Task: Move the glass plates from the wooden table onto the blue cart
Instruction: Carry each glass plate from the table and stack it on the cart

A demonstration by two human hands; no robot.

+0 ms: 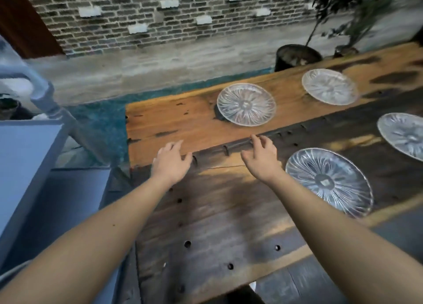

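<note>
In the head view, both bare forearms reach forward over the weathered wooden table [174, 125]. The left hand [170, 161] hovers palm down, fingers spread and released, grasping nothing. The right hand [261, 158] is beside it, fingers loosely curled and parted, also empty.

Four round clear glass plates with a radiating ribbed pattern lie flat on the table. The nearest plate [328, 181] sits just right of the right hand. Another plate [246, 104] lies farther back, beyond the hands. A third plate [329, 86] rests at the far right, and a fourth plate [404, 135] is cut by the right edge.

The blue cart [25, 157] stands to the left of the table. A grey brick wall [160, 17] and a potted plant [297, 56] stand behind.
</note>
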